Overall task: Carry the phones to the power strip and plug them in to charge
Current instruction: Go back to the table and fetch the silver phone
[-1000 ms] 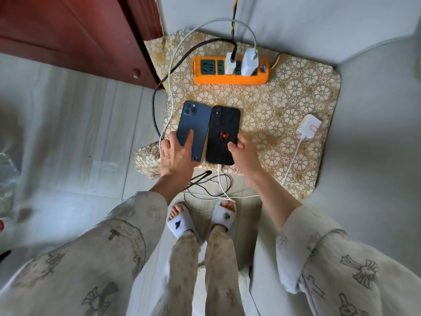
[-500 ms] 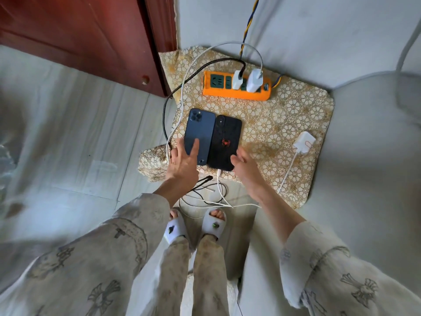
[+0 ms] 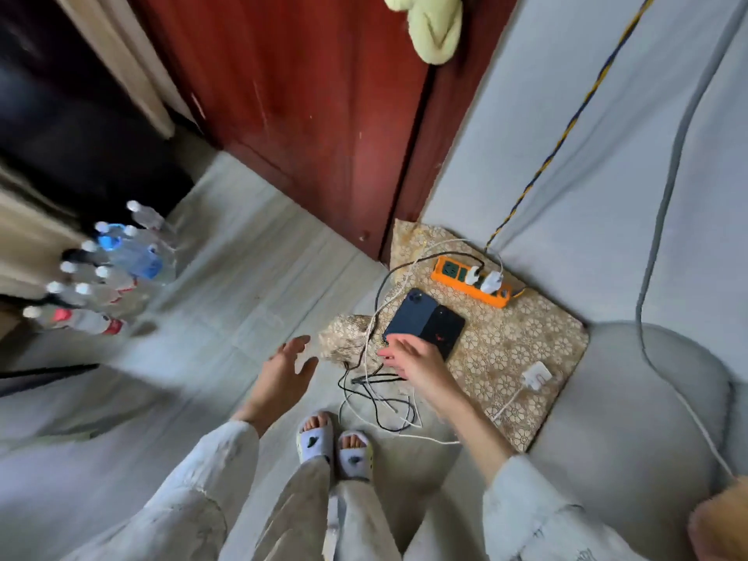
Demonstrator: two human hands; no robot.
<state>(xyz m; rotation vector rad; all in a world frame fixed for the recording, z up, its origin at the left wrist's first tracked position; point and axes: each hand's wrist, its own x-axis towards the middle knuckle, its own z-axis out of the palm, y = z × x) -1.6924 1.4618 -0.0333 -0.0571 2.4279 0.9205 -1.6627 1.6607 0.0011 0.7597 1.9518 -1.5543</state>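
Two phones lie side by side, backs up, on a patterned cushion (image 3: 506,342): a dark blue phone (image 3: 409,317) and a black phone (image 3: 445,330) with a small red mark. Behind them sits an orange power strip (image 3: 469,282) with two white chargers plugged in. My right hand (image 3: 417,362) hovers over the phones' near ends, fingers spread, holding nothing. My left hand (image 3: 283,376) hangs open over the floor, left of the cushion. Black and white charging cables (image 3: 376,394) trail off the cushion's near edge onto the floor.
A loose white charger (image 3: 536,376) with its cord lies on the cushion's right side. Several water bottles (image 3: 101,273) stand on the floor at left. A red wooden door (image 3: 315,115) is behind. A grey sofa (image 3: 627,398) surrounds the cushion. My slippered feet (image 3: 334,443) are below.
Both hands have come off the phones; my left hand swung out to the left over the floor. The view pulled back and turned left, bringing the bottles into sight.
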